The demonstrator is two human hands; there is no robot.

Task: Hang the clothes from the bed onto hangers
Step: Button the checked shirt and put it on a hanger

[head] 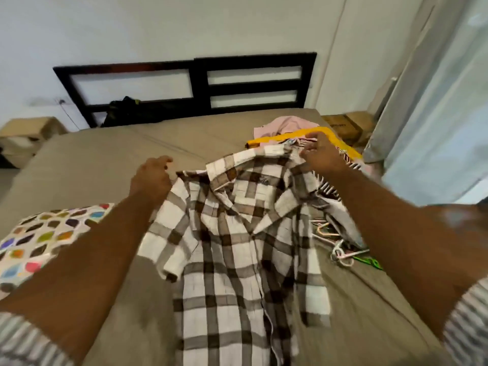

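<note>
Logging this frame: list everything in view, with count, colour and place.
checked shirt: one, brown and white, held up over the bed
hangers: several, pink, white, green, on the bed right of the shirt
clothes pile: one, pink, yellow and striped pieces, far right of the bed
bed: one, tan sheet, centre
headboard: one, black, against the far wall
patterned pillow: one, white with coloured spots, near left
dark bundle: one, black, by the headboard
cardboard boxes: at least two, brown, beside the bed, left and right
curtain: one, pale, right edge
left hand: grips one shirt shoulder
right hand: pinches the other shoulder
</note>
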